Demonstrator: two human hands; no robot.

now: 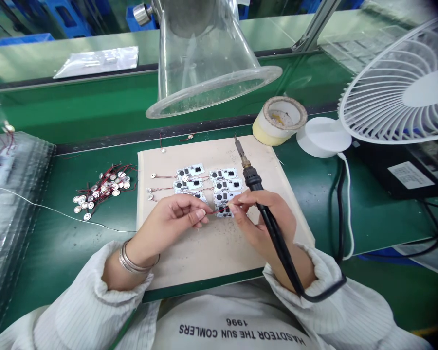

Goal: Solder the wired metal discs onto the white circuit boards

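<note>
My left hand point(175, 216) is closed in a pinch on a thin red wire that runs to a small white circuit board point(224, 210) on the beige work mat point(219, 243). My right hand point(263, 218) touches that board with its fingertips while a black soldering iron point(257, 187) rests in it, tip pointing up and away. Several more white circuit boards point(204, 182) lie in two columns just beyond my fingers, some with wired discs attached at their left.
A pile of small round discs with red wires point(102, 189) lies left of the mat. A clear fume funnel point(208, 58) hangs ahead, with a tape roll point(281, 119) and a white desk fan point(397, 92) to the right. Stacked clear trays point(10, 194) sit far left.
</note>
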